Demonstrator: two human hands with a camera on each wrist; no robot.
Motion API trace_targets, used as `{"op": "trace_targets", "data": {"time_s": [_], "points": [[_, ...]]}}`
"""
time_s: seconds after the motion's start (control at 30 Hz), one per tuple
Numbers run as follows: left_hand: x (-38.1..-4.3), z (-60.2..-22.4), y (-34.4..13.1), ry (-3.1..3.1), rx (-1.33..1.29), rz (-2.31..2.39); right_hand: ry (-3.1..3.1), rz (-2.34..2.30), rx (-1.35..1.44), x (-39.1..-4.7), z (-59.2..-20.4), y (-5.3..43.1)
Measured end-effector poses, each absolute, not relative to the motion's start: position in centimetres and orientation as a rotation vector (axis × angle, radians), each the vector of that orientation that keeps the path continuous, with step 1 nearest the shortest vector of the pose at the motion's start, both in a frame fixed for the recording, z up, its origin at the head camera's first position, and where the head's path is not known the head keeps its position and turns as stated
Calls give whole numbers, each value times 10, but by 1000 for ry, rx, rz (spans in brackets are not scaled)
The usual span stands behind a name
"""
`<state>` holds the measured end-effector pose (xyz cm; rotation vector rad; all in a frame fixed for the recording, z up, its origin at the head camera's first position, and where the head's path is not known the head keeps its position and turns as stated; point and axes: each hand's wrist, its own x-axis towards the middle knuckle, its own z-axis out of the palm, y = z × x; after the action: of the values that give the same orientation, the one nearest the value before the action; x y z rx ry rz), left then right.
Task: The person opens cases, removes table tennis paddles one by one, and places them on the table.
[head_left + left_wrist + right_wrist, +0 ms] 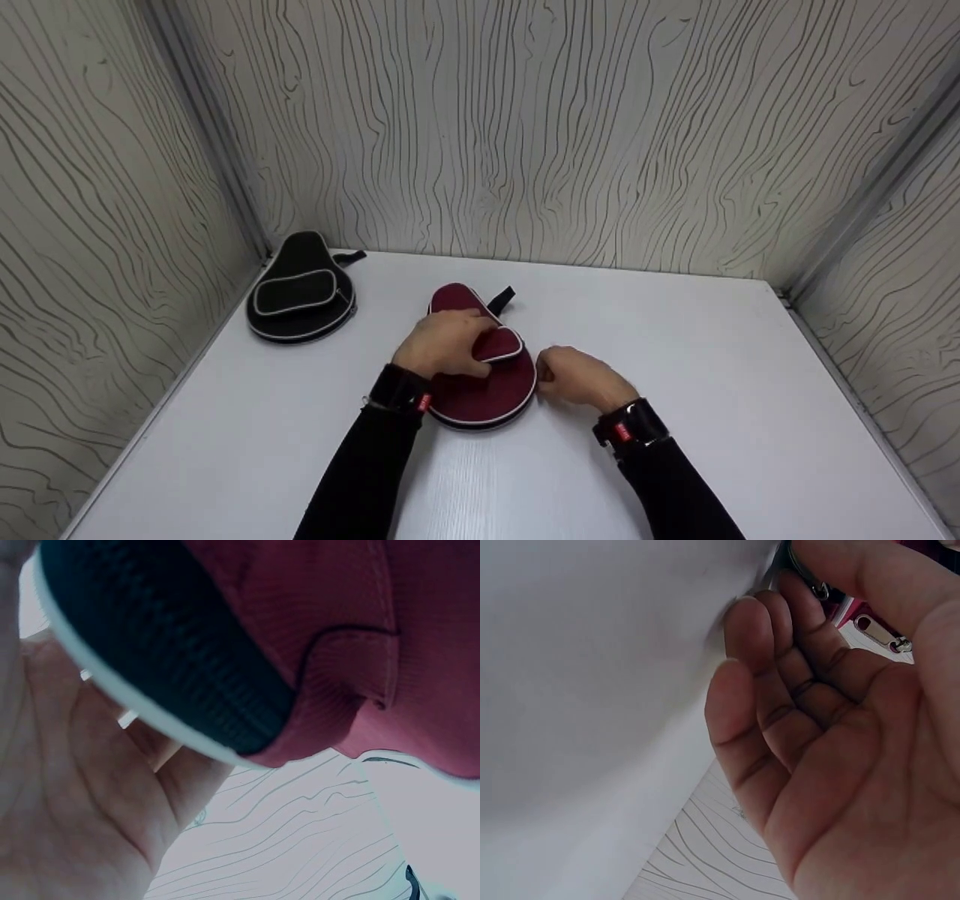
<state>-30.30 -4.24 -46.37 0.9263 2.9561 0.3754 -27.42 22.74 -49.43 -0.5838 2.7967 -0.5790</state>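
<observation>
A dark red table tennis racket case [487,397] with white piping lies on the white table. My left hand [446,343] rests over it and grips its raised front pocket [497,345], thumb on the near side, fingers on the far side. In the left wrist view, a dark zipper [172,652] runs along the case beside the palm. At the case's right edge is my right hand [577,377], its fingers curled. The right wrist view shows thumb and forefinger pinching at a metal zipper pull [821,591], partly hidden; a second pull [876,631] hangs nearby.
A black racket case [296,292] with white piping and a strap lies at the table's back left corner. Wood-patterned panels [487,135] enclose the white table [712,420] at the back and both sides. A black strap [501,300] sticks out from the red case.
</observation>
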Motion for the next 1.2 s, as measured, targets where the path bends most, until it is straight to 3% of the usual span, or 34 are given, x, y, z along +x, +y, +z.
{"op": "trace_targets", "data": {"time_s": [1.2], "points": [[-298, -460, -39, 2934, 916, 351, 2698, -630, -554, -271, -492, 229]]}}
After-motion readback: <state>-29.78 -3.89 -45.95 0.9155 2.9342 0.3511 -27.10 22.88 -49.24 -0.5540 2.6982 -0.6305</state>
